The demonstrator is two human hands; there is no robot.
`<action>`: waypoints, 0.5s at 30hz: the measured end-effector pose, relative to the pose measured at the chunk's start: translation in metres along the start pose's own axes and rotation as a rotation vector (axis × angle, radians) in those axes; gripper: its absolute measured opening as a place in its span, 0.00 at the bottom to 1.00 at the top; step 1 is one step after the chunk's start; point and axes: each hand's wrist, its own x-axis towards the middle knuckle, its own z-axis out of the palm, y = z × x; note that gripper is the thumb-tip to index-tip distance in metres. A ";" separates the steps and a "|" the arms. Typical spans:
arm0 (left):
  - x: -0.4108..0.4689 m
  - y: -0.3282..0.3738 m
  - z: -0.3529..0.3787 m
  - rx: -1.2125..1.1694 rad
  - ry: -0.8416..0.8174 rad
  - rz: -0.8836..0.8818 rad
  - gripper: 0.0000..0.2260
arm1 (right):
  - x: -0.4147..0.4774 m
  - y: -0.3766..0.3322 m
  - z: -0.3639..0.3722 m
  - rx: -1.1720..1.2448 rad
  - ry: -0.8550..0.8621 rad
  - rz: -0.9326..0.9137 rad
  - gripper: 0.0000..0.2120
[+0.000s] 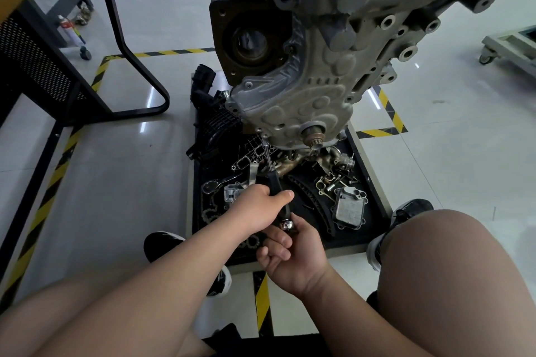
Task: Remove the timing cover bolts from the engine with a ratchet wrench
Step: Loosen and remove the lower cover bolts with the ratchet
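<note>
Head view looks down past bare knees to the two hands low in the middle. Nearest, the right hand (293,255) is curled around the chrome end (287,224) of a long tool, fingers closed on it. Just above, touching it, the left hand (261,207) is wrapped tight round the tool's black handle (275,181). From there a slim silver shaft (268,158) runs up and away to a bolt (264,136) on the lower left edge of the timing cover (301,101), its tip set on the bolt head. Beneath the hands a black tray (368,174) on the floor holds loose parts: a ratchet wrench (219,182) lying left of the handle, a ribbed metal cooler (349,207) to the right, a dark manifold (287,166) behind. Black shoes (412,210) sit at either side of the tray. Farther up, the grey engine (362,9) hangs over the tray, the cover facing the person, a crank snout (314,135) poking out near its bottom. Yellow-black tape (390,113) marks the glossy floor.
</note>
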 end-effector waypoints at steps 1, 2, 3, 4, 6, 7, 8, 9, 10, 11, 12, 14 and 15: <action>0.000 0.000 0.000 0.005 0.003 0.005 0.18 | -0.001 0.000 0.001 -0.002 0.004 -0.002 0.28; 0.000 0.000 0.000 0.007 0.005 0.011 0.18 | -0.002 0.000 0.002 -0.006 0.008 -0.005 0.28; 0.000 0.000 0.000 0.008 0.005 0.017 0.19 | -0.003 0.000 0.002 -0.012 0.012 -0.010 0.27; -0.001 0.000 0.000 0.009 0.005 0.020 0.19 | -0.003 0.001 0.003 -0.018 0.016 -0.015 0.26; -0.001 0.000 0.000 0.017 0.014 0.023 0.19 | -0.004 0.001 0.004 -0.026 0.026 -0.036 0.25; -0.001 0.000 0.000 0.023 0.019 0.027 0.19 | -0.004 0.001 0.004 -0.036 0.032 -0.055 0.24; -0.001 0.000 0.000 0.029 0.021 0.032 0.19 | -0.004 0.002 0.003 -0.055 0.042 -0.082 0.23; -0.001 0.000 0.000 0.036 0.022 0.038 0.19 | -0.004 0.003 0.002 -0.083 0.057 -0.114 0.22; -0.001 0.001 0.000 0.043 0.022 0.045 0.19 | -0.003 0.003 0.001 -0.124 0.075 -0.154 0.21; -0.001 0.001 0.000 0.050 0.023 0.052 0.19 | -0.003 0.004 0.000 -0.180 0.099 -0.199 0.19; -0.001 0.001 0.000 0.056 0.023 0.057 0.20 | -0.002 0.005 -0.001 -0.251 0.128 -0.245 0.18; -0.001 0.001 0.000 0.058 0.022 0.058 0.21 | -0.002 0.006 -0.003 -0.436 0.201 -0.345 0.14; -0.001 0.001 0.000 0.058 0.021 0.057 0.21 | -0.002 0.006 -0.004 -0.546 0.231 -0.408 0.11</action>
